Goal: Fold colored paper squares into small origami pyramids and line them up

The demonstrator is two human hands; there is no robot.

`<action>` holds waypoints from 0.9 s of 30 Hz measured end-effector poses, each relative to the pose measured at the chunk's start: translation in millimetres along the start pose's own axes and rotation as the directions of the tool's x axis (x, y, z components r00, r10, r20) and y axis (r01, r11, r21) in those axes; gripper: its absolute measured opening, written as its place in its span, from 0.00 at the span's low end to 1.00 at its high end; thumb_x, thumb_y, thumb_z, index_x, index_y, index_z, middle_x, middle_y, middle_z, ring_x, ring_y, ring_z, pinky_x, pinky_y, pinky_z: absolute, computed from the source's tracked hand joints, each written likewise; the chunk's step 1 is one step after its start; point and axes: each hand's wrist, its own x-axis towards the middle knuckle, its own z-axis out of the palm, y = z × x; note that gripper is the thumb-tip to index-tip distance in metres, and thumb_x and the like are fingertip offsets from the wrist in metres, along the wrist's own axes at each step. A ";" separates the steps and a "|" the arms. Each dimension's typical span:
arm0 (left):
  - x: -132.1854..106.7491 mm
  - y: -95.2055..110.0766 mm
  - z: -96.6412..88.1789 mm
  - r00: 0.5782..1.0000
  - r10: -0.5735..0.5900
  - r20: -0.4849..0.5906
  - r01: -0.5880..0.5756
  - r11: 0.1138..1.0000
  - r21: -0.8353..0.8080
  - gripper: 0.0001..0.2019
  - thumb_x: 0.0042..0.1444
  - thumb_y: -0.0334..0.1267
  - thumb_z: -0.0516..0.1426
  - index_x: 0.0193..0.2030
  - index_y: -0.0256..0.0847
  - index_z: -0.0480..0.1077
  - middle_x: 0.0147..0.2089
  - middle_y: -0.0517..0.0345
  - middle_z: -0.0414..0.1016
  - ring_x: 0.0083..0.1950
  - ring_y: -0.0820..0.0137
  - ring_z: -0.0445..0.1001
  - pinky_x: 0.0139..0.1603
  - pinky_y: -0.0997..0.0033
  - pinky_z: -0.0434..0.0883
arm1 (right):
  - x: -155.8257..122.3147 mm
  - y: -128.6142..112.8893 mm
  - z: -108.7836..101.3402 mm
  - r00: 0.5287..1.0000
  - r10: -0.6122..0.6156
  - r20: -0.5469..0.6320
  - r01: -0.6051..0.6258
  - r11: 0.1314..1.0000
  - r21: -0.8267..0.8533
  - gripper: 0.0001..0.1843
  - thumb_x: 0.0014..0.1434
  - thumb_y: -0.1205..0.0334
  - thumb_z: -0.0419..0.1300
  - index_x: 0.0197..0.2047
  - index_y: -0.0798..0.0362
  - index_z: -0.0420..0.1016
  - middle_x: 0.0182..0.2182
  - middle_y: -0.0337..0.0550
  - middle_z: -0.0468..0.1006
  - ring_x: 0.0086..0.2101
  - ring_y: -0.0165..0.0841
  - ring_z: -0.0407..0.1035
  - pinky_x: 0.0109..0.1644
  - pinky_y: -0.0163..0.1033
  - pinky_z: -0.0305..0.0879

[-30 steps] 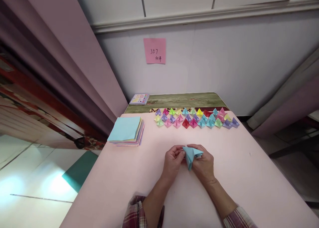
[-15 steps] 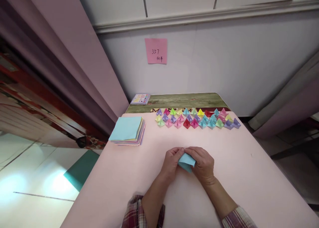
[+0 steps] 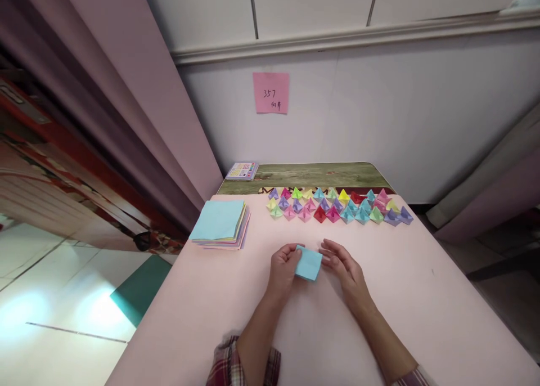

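Observation:
A small light-blue folded paper square (image 3: 308,263) lies flat on the pink table (image 3: 219,307) between my hands. My left hand (image 3: 283,268) pinches its left edge with curled fingers. My right hand (image 3: 342,265) rests just right of it, fingers stretched out and touching its right edge. Behind the hands, rows of small folded paper pieces (image 3: 337,206) in many colours line the far side of the table. A stack of coloured paper sheets (image 3: 220,224), light blue on top, sits at the far left.
A packet of paper (image 3: 242,170) lies on the green wooden surface (image 3: 320,175) beyond the pink table. A pink note (image 3: 270,92) hangs on the wall. The table's left edge drops to a tiled floor (image 3: 50,318).
The blue paper went from a raised, pointed shape held in both hands to a flat square pressed on the table. My right hand has opened and slid to its right side.

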 end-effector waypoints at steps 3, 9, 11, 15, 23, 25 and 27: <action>-3.1 -3.7 4.2 0.994 0.001 0.106 -0.007 0.998 0.057 0.16 0.47 0.45 0.65 0.39 0.35 0.76 0.26 0.58 0.75 0.25 0.75 0.68 0.27 0.76 0.63 | 2.1 8.3 2.7 0.980 0.195 -0.052 -0.192 0.980 0.057 0.25 0.52 0.46 0.66 0.48 0.53 0.74 0.34 0.45 0.78 0.32 0.36 0.73 0.32 0.38 0.71; -1.4 -9.6 4.6 0.985 -0.012 0.171 0.000 0.998 0.068 0.19 0.45 0.41 0.66 0.43 0.36 0.73 0.33 0.54 0.78 0.29 0.70 0.73 0.30 0.72 0.69 | 4.3 13.6 0.8 0.961 0.192 -0.197 -0.190 0.981 0.026 0.20 0.49 0.48 0.67 0.41 0.52 0.77 0.24 0.38 0.75 0.23 0.30 0.66 0.26 0.34 0.64; 0.7 -9.4 3.3 0.991 -0.001 0.131 -0.010 0.997 0.081 0.19 0.46 0.41 0.65 0.44 0.37 0.72 0.31 0.57 0.76 0.26 0.71 0.72 0.28 0.73 0.69 | 4.8 11.6 -0.5 0.961 0.207 -0.183 -0.209 0.978 0.010 0.16 0.51 0.50 0.65 0.39 0.51 0.78 0.24 0.38 0.75 0.23 0.31 0.66 0.27 0.35 0.65; 2.8 -7.0 1.9 0.994 0.058 0.096 -0.064 0.996 0.060 0.11 0.47 0.39 0.63 0.37 0.39 0.73 0.30 0.59 0.74 0.27 0.73 0.71 0.27 0.74 0.68 | 5.5 -0.1 -3.8 0.967 0.239 -0.086 -0.240 0.971 0.006 0.11 0.50 0.56 0.62 0.36 0.51 0.79 0.22 0.38 0.75 0.26 0.34 0.70 0.34 0.39 0.70; -1.2 2.0 1.0 0.983 -0.056 0.176 0.066 0.997 -0.052 0.13 0.50 0.45 0.63 0.34 0.36 0.75 0.30 0.57 0.72 0.28 0.72 0.70 0.30 0.72 0.69 | 6.2 -10.8 -14.0 0.964 0.225 0.144 -0.249 0.952 0.178 0.24 0.46 0.55 0.69 0.47 0.51 0.76 0.37 0.45 0.80 0.42 0.41 0.74 0.47 0.45 0.70; -2.9 4.6 1.9 0.976 -0.060 0.212 0.075 0.995 -0.064 0.14 0.50 0.46 0.63 0.36 0.36 0.75 0.30 0.56 0.73 0.30 0.71 0.71 0.32 0.71 0.70 | 6.3 -6.4 -14.4 0.965 0.232 0.126 -0.253 0.948 0.194 0.24 0.46 0.54 0.70 0.47 0.51 0.76 0.38 0.46 0.80 0.41 0.41 0.74 0.47 0.44 0.69; -4.2 6.7 2.7 0.967 -0.043 0.252 0.061 0.996 -0.064 0.16 0.45 0.42 0.67 0.39 0.36 0.74 0.33 0.55 0.74 0.33 0.70 0.73 0.35 0.70 0.71 | 6.6 -3.3 -14.4 0.966 0.234 0.108 -0.251 0.948 0.198 0.24 0.47 0.53 0.70 0.47 0.51 0.76 0.37 0.45 0.80 0.40 0.40 0.74 0.46 0.43 0.69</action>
